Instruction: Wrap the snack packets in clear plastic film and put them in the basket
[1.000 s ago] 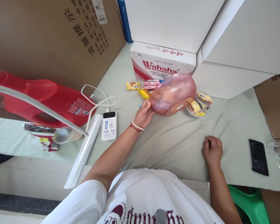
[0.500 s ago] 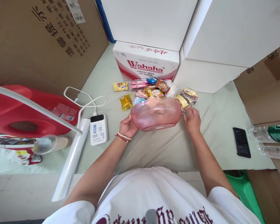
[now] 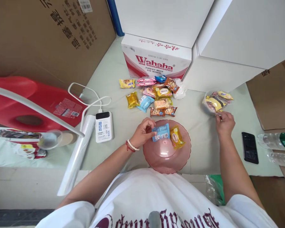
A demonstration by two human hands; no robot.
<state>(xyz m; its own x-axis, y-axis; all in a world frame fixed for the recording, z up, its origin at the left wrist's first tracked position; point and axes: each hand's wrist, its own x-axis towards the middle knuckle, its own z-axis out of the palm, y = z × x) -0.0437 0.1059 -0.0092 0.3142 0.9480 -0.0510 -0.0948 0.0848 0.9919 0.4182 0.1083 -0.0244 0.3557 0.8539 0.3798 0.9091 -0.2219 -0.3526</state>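
A pink ribbed plastic bowl (image 3: 165, 155) stands upright on the pale green cloth right in front of me. Inside it lie a yellow snack packet (image 3: 176, 137) and a blue snack packet (image 3: 161, 132). My left hand (image 3: 142, 131) pinches the blue packet at the bowl's left rim. Out to the right, my right hand (image 3: 225, 122) grips the edge of a clear plastic bag of yellow snacks (image 3: 216, 101). A heap of loose snack packets (image 3: 154, 95) lies just beyond the bowl.
A Wahaha carton (image 3: 156, 60) and white boxes (image 3: 239, 41) stand behind the snacks. A power bank (image 3: 104, 126) with white cable, a clear roll and a red jug (image 3: 33, 104) lie left. A black phone (image 3: 250, 147) and water bottles (image 3: 275, 141) lie right.
The bowl, held tilted in both hands before, now rests upright on the cloth with two packets in it. My right hand has moved right to the snack bag; my left holds the blue packet.
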